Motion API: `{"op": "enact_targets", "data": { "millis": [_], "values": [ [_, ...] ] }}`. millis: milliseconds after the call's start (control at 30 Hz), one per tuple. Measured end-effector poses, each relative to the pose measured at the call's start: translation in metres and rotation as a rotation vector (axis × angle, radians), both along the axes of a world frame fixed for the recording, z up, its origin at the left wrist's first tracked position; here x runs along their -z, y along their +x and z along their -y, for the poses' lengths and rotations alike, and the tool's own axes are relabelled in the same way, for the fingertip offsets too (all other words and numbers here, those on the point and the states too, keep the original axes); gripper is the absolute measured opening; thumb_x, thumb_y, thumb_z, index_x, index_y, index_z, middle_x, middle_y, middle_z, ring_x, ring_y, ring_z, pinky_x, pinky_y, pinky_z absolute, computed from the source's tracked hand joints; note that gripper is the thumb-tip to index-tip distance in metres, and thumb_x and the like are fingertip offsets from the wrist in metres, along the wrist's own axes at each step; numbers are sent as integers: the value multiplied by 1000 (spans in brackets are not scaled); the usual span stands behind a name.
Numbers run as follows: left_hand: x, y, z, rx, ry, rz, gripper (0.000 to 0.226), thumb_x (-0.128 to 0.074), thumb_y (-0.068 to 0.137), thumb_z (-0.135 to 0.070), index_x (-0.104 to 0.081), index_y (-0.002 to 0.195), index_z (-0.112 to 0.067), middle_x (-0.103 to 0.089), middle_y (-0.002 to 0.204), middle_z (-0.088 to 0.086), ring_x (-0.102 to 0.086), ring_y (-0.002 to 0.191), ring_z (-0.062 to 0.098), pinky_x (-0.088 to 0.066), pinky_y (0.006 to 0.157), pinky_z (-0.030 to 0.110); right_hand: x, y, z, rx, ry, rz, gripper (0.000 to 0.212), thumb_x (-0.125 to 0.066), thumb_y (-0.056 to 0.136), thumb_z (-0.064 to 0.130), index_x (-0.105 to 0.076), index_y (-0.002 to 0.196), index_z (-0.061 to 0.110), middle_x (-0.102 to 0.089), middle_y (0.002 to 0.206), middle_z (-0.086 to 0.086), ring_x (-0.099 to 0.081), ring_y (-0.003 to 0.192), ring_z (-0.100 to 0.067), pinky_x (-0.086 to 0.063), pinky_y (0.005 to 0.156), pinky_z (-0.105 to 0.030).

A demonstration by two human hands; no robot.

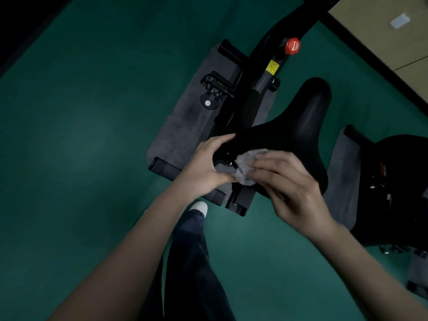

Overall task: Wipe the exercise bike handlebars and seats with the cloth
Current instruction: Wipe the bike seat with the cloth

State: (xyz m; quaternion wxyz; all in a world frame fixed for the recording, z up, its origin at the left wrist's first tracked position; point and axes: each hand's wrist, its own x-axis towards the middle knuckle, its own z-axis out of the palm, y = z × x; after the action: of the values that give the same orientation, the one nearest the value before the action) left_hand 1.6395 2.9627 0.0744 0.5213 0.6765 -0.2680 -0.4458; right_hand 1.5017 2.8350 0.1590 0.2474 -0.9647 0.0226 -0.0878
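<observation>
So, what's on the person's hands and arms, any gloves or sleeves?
Both are bare: the left hand and right hand wear no gloves, and no sleeve, watch or ring shows in view. The right hand is blurred, so small details there are unclear.

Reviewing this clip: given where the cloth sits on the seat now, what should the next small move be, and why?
Probably sweep the cloth forward toward the narrow nose of the seat. The right hand holds the cloth at the seat's wide rear edge, the left hand grips that edge beside it, and the rest of the seat lies uncovered ahead.
</observation>
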Motion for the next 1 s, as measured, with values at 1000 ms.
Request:
{"op": "enact_targets", "data": {
  "millis": [1000],
  "values": [
    [0, 8, 7, 52, -37, 158, 84, -78, 48, -55, -42, 124, -50, -49, 135, -16, -49, 110, -15, -39, 95, 16, 52, 32, -83, 1626, 327, 947, 26, -47, 96, 0, -58, 120, 2, -58, 126, -13, -49, 126, -27, -40, 107, -42]
  ]
}}
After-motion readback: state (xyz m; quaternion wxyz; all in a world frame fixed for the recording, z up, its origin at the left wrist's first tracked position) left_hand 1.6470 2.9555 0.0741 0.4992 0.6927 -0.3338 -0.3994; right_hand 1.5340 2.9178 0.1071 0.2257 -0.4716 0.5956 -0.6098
